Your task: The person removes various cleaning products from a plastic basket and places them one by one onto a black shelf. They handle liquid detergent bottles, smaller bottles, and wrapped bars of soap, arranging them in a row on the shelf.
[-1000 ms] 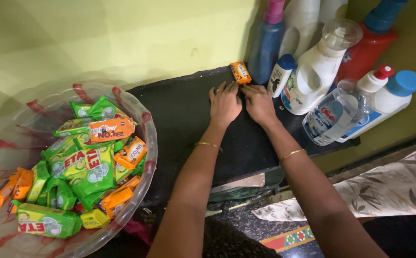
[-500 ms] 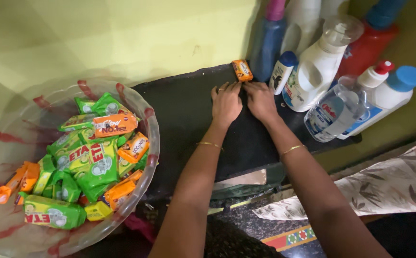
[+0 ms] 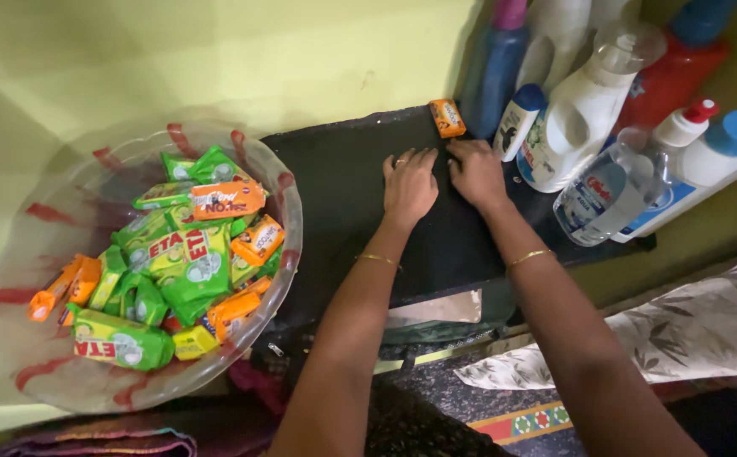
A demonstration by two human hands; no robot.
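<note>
Head view shows your left hand (image 3: 409, 184) and right hand (image 3: 475, 171) lying side by side, palms down, on the black mat (image 3: 343, 195) that covers the table. Neither grip pinches anything: the fingers of both are laid flat and lightly spread against the mat, thumbs nearly touching. Just beyond your right fingertips, at the far edge of the mat, a small orange soap packet (image 3: 447, 118) stands close to the yellow wall (image 3: 216, 59), apart from your hands. Compared with half a second and a second ago, your hands sit in the same spot with the same flat pose, and the packet has not shifted; only the camera has drifted a little, so the hands have stayed pressed on the mat rather than reaching for anything. To the right of the packet stands a cluster of bottles: a blue bottle (image 3: 495, 68), a small white bottle with a blue cap (image 3: 519, 118), a white detergent jug (image 3: 580, 110), a clear bottle (image 3: 601, 190), a red bottle (image 3: 682, 68) and a white bottle with a blue lid (image 3: 707, 165). On the left, just beside the mat, a clear plastic bowl with red streaks (image 3: 288, 220) holds a heap of green and orange soap packets (image 3: 182, 254). Near you on the right lies a floral cloth (image 3: 682, 338).
</note>
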